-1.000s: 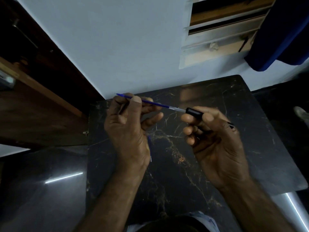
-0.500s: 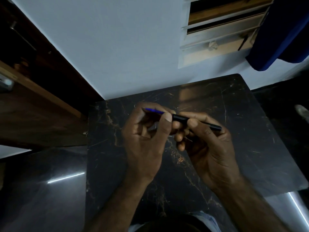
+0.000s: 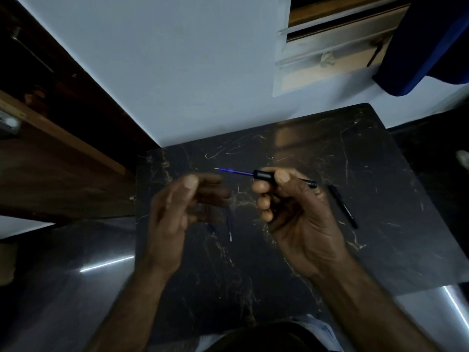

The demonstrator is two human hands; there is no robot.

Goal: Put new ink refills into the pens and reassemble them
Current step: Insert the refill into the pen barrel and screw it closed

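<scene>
- Two hands are raised above the dark marble worktop (image 3: 355, 153), with a clear gap of bare stone between them.
- The right hand (image 3: 299, 214) is closed around a black pen barrel (image 3: 264, 176), pinched between thumb and forefinger; the barrel's rear end sticks out past the knuckles toward the right.
- A blue ink refill (image 3: 233, 171) juts from the barrel's front, pointing left, its tip free in the air and touching nothing.
- The left hand (image 3: 177, 212) is motion-blurred; its fingers look loosely curled, and I cannot tell whether it grips anything.
- Below that hand, thin blue refills (image 3: 229, 224) lie on the stone, partly hidden by the fingers and too smeared to count.
- A second black pen (image 3: 342, 205) lies on the worktop just right of the right hand, slanting down and right.
- Open stone runs from the hands to the far edge, which meets a pale wall (image 3: 190, 72).
- The left edge of the worktop lies close to the left hand; dark wood panelling (image 3: 50, 148) stands beyond it.
</scene>
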